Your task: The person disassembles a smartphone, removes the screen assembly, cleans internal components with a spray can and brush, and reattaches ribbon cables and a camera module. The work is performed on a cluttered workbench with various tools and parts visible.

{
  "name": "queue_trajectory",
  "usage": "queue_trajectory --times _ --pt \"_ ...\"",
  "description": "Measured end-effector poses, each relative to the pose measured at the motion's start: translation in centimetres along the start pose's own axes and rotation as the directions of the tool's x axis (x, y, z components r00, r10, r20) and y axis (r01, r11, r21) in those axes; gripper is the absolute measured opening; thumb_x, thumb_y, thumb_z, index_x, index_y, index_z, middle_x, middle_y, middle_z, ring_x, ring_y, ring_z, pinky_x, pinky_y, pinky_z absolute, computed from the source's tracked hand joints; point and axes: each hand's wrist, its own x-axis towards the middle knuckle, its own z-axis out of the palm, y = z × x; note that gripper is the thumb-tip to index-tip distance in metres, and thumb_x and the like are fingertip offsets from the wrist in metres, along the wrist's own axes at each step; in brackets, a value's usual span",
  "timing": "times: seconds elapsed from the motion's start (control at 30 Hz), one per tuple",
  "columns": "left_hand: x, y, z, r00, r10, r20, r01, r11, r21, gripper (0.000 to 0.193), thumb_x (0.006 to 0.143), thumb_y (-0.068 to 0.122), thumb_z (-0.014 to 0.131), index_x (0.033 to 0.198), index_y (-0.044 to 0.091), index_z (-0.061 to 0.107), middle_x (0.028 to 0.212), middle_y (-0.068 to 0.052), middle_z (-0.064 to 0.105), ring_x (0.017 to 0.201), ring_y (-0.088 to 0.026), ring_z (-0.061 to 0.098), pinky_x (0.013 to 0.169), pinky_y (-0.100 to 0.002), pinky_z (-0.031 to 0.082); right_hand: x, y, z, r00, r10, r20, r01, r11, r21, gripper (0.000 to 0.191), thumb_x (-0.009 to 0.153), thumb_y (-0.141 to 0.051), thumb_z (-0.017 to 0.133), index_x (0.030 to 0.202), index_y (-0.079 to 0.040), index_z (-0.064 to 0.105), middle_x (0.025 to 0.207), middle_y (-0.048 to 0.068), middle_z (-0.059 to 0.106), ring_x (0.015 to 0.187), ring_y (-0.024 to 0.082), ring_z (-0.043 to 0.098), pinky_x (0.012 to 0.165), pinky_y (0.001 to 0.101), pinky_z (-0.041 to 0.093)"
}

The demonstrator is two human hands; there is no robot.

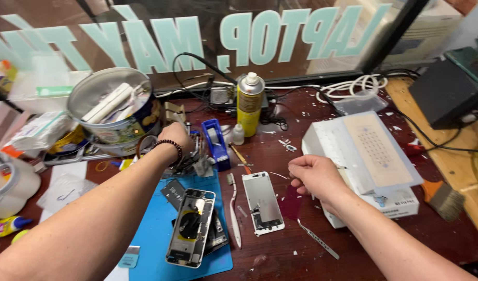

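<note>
My left hand [175,136] reaches far across the bench, fingers down in a clutter of small tools and parts beside a round metal tin [114,106]; what it grips is hidden. My right hand [314,175] hovers with fingers curled, seemingly empty, at the left edge of a white box-shaped device [363,156]. Between my arms lie a white phone screen panel [263,202], face up, and an opened phone housing [191,226] on a blue work mat [155,234]. A white brush [233,208] lies between them.
A yellow spray can [250,104], blue tape dispenser [216,140] and small dropper bottle [238,134] stand at the back. Metal tweezers [318,239] lie near my right forearm. A paintbrush [442,198] and black box [446,93] sit at right; cables run along the window.
</note>
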Motion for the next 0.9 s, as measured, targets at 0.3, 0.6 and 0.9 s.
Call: queue_trajectory --times 0.3,0.6,0.9 --pt "1.0 1.6 3.4 0.988 0.127 0.092 -0.144 0.966 0.215 0.034 0.090 0.026 0.065 0.116 0.005 0.075 0.123 -0.021 0.071 0.116 -0.038 0.068 0.096 -0.048 0.056 0.8 5.7 0.8 0.998 0.062 -0.031 -0.069 0.932 -0.355 0.039 0.084 -0.023 0.076 0.119 -0.007 0.071 0.098 0.007 0.076 0.079 0.024 0.072 0.070 0.0361 0.059" --pt "-3.1 1.5 0.9 0.985 0.160 -0.059 -0.159 0.987 0.025 0.028 0.085 0.025 0.067 0.103 0.006 0.078 0.109 -0.025 0.072 0.107 -0.041 0.070 0.092 -0.050 0.056 -3.5 4.3 8.9 0.984 0.171 0.040 -0.066 0.566 -0.821 0.119 0.078 -0.050 0.086 0.163 -0.027 0.006 0.141 0.019 0.051 0.129 0.035 0.057 0.103 0.0462 0.052" --pt "-9.8 3.2 3.4 0.915 0.163 0.370 0.182 0.650 -0.738 0.015 0.085 0.006 0.071 0.097 -0.003 0.073 0.075 -0.012 0.074 0.056 -0.024 0.064 0.048 -0.037 0.051 -4.2 2.6 10.9 0.982 0.191 0.009 -0.089 0.499 -0.862 0.125 0.077 -0.043 0.084 0.166 -0.030 -0.002 0.140 0.023 0.051 0.129 0.037 0.056 0.106 0.0455 0.051"
